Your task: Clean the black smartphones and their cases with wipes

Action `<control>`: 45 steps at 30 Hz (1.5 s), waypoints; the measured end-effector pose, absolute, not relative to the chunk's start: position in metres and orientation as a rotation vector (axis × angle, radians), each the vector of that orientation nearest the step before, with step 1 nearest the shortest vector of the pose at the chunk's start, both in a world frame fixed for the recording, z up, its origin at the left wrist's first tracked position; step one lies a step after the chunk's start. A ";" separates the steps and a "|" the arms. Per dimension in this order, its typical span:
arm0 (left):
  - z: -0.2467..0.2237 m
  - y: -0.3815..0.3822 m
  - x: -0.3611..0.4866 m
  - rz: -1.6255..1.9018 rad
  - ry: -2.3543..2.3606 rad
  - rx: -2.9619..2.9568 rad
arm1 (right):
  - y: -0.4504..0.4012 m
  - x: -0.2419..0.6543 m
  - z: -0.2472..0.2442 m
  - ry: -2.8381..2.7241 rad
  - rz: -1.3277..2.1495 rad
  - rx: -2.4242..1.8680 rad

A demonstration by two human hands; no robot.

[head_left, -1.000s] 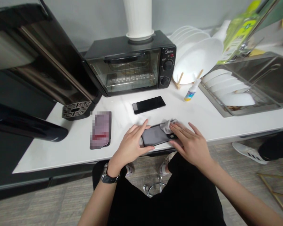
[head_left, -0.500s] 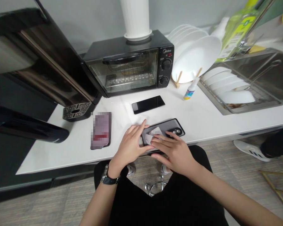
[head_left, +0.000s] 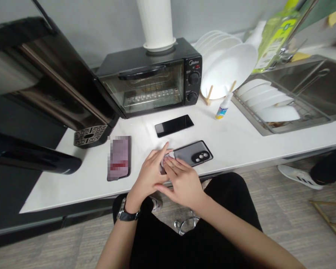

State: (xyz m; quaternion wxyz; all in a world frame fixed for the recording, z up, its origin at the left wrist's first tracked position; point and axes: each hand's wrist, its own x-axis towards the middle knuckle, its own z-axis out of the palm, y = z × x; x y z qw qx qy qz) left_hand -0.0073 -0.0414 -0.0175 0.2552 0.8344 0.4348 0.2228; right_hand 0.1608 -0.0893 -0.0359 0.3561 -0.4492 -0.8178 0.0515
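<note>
A grey phone case (head_left: 189, 151) with a black rim and a camera cutout lies near the counter's front edge. My left hand (head_left: 152, 172) is at the case's left end, thumb and fingers spread around it, gripping its edges. My right hand (head_left: 182, 179) presses a crumpled white tissue (head_left: 171, 154) onto the left part of the case, its fingers closed over it. Behind them a black phone (head_left: 174, 126) lies flat. Another phone, purple and partly pixelated (head_left: 120, 157), is to the left.
A toaster oven (head_left: 151, 80) carries a white pot (head_left: 156, 26). White plates (head_left: 229, 67) stand in a rack beside it, with a small spray bottle (head_left: 224, 106) in front. A coffee machine (head_left: 91, 135) is at left, a sink (head_left: 310, 82) at right. A person's shoe (head_left: 299, 176) is on the floor.
My right hand has slid left along the case with the tissue, uncovering the camera cutout. My left hand still holds the left end. The view has shifted slightly.
</note>
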 end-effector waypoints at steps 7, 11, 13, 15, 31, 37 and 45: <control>-0.014 -0.047 -0.002 0.589 1.252 2.332 | -0.093 0.243 -0.025 -2.261 0.137 -1.153; -0.012 -0.045 0.002 0.599 1.235 2.317 | -0.085 0.288 -0.027 -2.187 -0.052 -1.362; -0.012 -0.044 0.002 0.595 1.207 2.309 | -0.081 0.283 -0.031 -2.149 -0.114 -1.417; -0.012 -0.042 0.001 0.600 1.190 2.301 | -0.079 0.259 -0.035 -2.095 -0.129 -1.449; -0.010 -0.045 0.000 0.623 1.220 2.287 | -0.085 0.283 -0.022 -2.268 0.051 -1.261; -0.012 -0.042 0.002 0.647 1.165 2.282 | -0.079 0.244 -0.030 -2.184 -0.138 -1.414; -0.017 -0.040 -0.007 0.625 1.190 2.253 | -0.085 0.179 -0.024 -2.248 0.223 -1.104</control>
